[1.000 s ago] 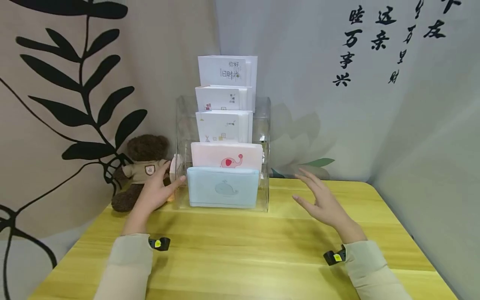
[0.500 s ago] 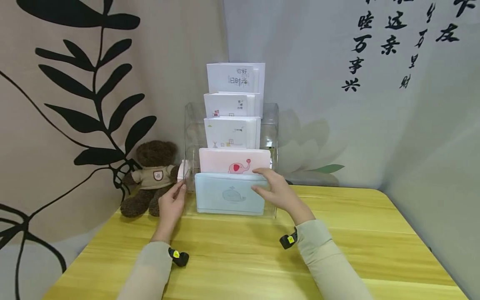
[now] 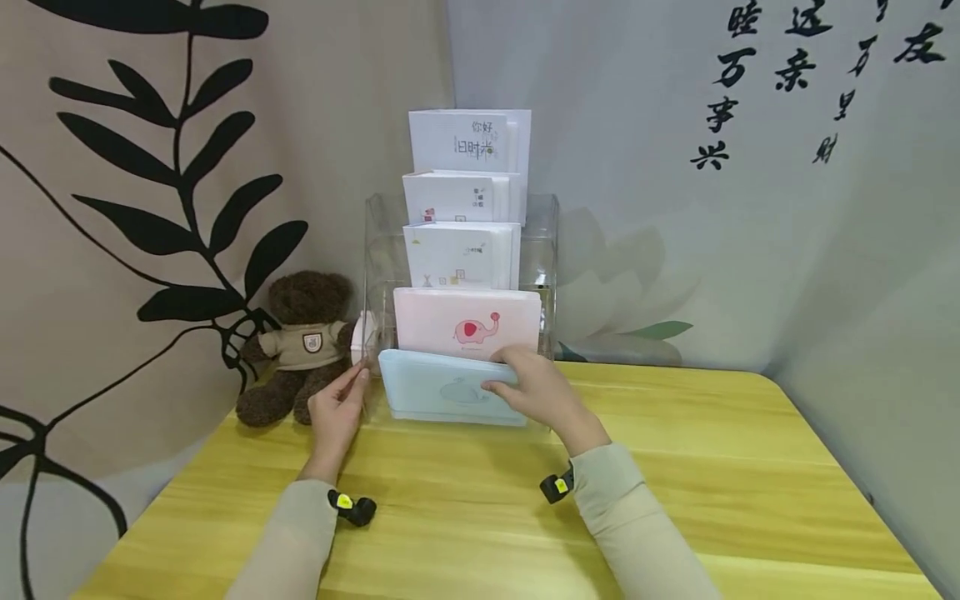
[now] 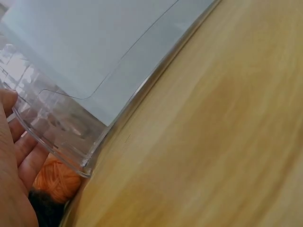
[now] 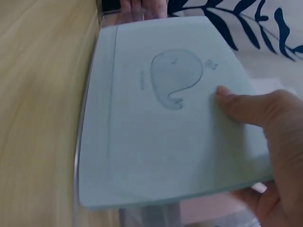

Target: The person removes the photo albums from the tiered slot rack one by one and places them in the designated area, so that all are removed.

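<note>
Pinching a blue booklet (image 3: 420, 392) at the front of the clear rack (image 3: 538, 258).
The right hand (image 3: 538, 390) grips its top edge, the left hand (image 3: 335, 421) the rack's side; if that hold loosens, the rack could slide. The bear (image 3: 309, 348) crowds the left; open surface (image 3: 720, 467) lies rightward and nearer.

Head view: most fingertips of the right hand (image 3: 540, 392) were hidden behind the pale blue rectangular booklet with a whale drawing (image 3: 435, 400). That booklet covered the lower edge of the pink rectangular booklet with a red elephant (image 3: 423, 321). Finest print on the white rectangular booklets (image 3: 438, 133) was too small to read. Black brush-written characters (image 3: 742, 67) ran off the top edge. Left wrist view: the left hand (image 4: 14, 175) was cut off at left and partly covered an orange yarn ball (image 4: 61, 179).
</note>
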A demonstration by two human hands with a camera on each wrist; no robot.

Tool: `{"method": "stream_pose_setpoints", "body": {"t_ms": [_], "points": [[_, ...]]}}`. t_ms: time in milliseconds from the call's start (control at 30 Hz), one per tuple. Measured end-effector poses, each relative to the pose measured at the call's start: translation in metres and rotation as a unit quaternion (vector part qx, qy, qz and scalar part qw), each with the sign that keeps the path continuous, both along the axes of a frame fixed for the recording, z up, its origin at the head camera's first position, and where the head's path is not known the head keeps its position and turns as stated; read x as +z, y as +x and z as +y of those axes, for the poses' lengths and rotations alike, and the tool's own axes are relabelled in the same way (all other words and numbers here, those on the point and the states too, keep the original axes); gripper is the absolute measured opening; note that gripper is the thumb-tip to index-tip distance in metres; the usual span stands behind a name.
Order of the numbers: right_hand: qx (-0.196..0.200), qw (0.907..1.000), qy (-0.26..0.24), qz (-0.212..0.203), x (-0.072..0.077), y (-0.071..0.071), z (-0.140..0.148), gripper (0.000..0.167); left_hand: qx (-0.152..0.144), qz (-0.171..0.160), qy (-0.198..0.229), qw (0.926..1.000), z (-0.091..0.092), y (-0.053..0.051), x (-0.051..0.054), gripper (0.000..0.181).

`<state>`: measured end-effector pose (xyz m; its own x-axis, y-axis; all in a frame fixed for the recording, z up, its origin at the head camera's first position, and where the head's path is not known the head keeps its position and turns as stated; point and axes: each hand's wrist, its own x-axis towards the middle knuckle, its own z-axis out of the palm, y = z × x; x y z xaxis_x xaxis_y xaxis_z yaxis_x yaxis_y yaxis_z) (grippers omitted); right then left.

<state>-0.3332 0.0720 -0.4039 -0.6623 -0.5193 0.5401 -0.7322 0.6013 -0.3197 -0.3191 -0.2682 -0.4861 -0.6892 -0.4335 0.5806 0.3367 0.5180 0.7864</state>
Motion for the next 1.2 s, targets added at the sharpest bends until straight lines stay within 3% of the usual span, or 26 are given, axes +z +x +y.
{"method": "stream_pose_setpoints", "body": {"t_ms": [100,333,600,733,900,1000,1200], "points": [[0.002,0.9985,0.054,-0.008,0.006,0.005,-0.007,0.036,0.002,-0.001,-0.004,1.0000,-0.003,0.001,0.000,0.028],[0.055,0.9902,0.128,0.014,0.009,0.010,-0.019,0.072,0.003,0.002,-0.006,1.0000,-0.008,0.004,0.000,0.025],[0.051,0.9780,0.169,0.111,0.005,0.013,-0.023,0.057,-0.018,-0.007,-0.001,0.9998,-0.010,0.005,-0.003,0.026],[0.062,0.9762,0.164,0.128,0.004,0.015,-0.024,0.055,-0.016,-0.015,0.000,0.9998,-0.011,0.006,-0.004,0.026],[0.095,0.9787,0.149,0.105,0.005,0.014,-0.023,0.061,-0.019,-0.016,0.002,0.9997,-0.010,0.003,0.000,0.027],[0.095,0.9809,0.138,0.099,0.006,0.014,-0.019,0.063,-0.027,-0.019,0.017,0.9993,-0.007,0.001,0.002,0.027],[0.114,0.9844,0.083,0.106,0.010,0.012,-0.006,0.059,-0.030,-0.023,0.048,0.9981,-0.002,0.002,0.004,0.026]]}}
